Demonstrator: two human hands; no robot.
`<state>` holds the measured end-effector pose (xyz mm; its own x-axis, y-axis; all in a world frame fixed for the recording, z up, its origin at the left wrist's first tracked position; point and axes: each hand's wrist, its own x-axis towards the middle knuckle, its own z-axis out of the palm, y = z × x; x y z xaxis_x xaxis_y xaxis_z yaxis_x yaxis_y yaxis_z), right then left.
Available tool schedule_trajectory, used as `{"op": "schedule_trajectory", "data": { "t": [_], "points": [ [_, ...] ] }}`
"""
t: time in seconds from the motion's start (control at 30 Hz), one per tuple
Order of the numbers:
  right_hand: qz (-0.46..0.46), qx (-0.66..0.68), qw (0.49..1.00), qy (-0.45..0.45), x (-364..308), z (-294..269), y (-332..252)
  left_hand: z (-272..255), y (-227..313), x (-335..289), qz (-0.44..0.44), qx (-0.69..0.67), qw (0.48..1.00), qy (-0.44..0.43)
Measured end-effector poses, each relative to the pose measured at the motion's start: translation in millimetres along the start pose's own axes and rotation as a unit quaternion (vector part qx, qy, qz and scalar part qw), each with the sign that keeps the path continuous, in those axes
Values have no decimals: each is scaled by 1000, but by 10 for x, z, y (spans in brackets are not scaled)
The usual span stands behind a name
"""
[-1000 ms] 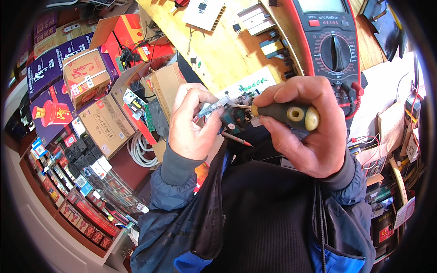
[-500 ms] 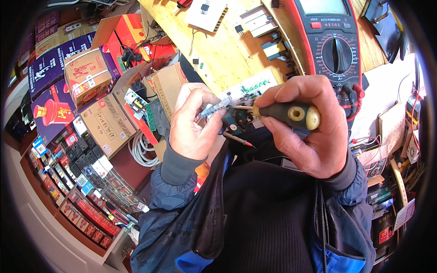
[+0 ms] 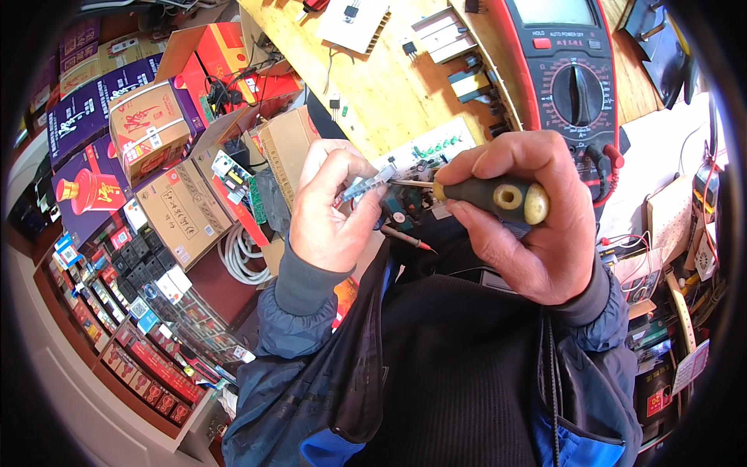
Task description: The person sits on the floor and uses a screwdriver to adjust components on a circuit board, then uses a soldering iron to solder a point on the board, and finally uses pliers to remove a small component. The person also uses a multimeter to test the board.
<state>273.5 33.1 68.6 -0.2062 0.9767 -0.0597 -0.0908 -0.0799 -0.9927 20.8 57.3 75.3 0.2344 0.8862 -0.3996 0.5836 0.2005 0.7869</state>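
My right hand point(image 3: 548, 233) is closed around the thick dark-and-yellow handle of a screwdriver point(image 3: 481, 196). Its thin metal shaft points left and meets a small pale grey-blue part point(image 3: 370, 184). That part is pinched between thumb and fingers of my left hand point(image 3: 331, 210); its exact kind I cannot make out. Behind the shaft lies a white circuit board point(image 3: 443, 145) with a row of green components, partly covered by my right hand. A pointed probe point(image 3: 408, 237) lies just below the held part, over the dark jacket.
A red-and-black multimeter point(image 3: 576, 86) stands at the back right on the wooden table point(image 3: 373, 97). Loose transistors, a white block point(image 3: 352, 23) and a cardboard tray point(image 3: 445, 35) of parts sit farther back. Cartons point(image 3: 191, 208) fill the left, with coiled white cable point(image 3: 243, 257) beside them.
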Motion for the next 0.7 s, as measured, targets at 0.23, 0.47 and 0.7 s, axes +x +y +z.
{"op": "schedule_trajectory", "data": {
  "t": [0.23, 0.47, 0.7],
  "points": [
    [6, 0, 1000, -3, 0, -3, -7, -14, -5, 23, 11, 2, 1000, -9],
    [7, -7, 1000, -8, -4, -16, -8, 6, 3, 32, 16, 1, 1000, 7],
    [14, 26, 1000, 4, -19, 20, -1, -19, -21, 70, 29, -4, 1000, -2]
  ]
}}
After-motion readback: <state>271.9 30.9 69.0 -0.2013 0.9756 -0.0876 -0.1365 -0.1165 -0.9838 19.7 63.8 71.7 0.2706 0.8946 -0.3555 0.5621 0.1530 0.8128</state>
